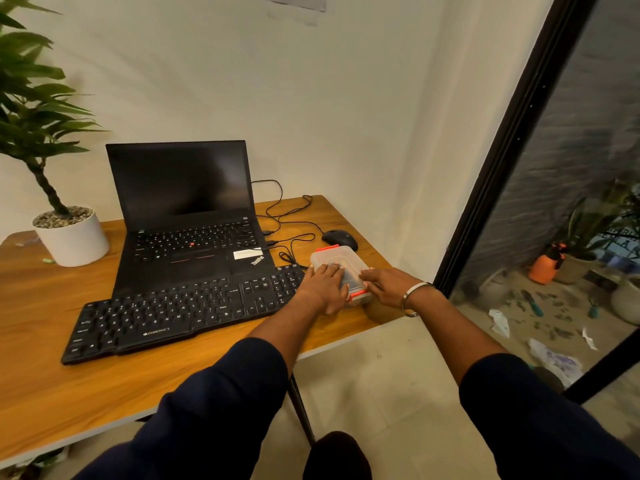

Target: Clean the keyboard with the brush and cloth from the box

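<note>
One clear plastic box (pixel 337 268) with two orange latches sits on the wooden desk (pixel 86 358), under both hands. The left hand (pixel 323 289) lies flat on its lid, fingers (pixel 332 270) straight; the right hand (pixel 384 285) lies along its right side, fingers (pixel 367 275) resting on the lid, whether curled I cannot tell. One black keyboard (pixel 180 310), long and flat, runs left from the left fingers, its long axis slanting from near-left to far-right. Beyond the fingers: one black mouse (pixel 340 239). One open black laptop (pixel 187 216) and one white potted plant (pixel 69 233) stand further left.
</note>
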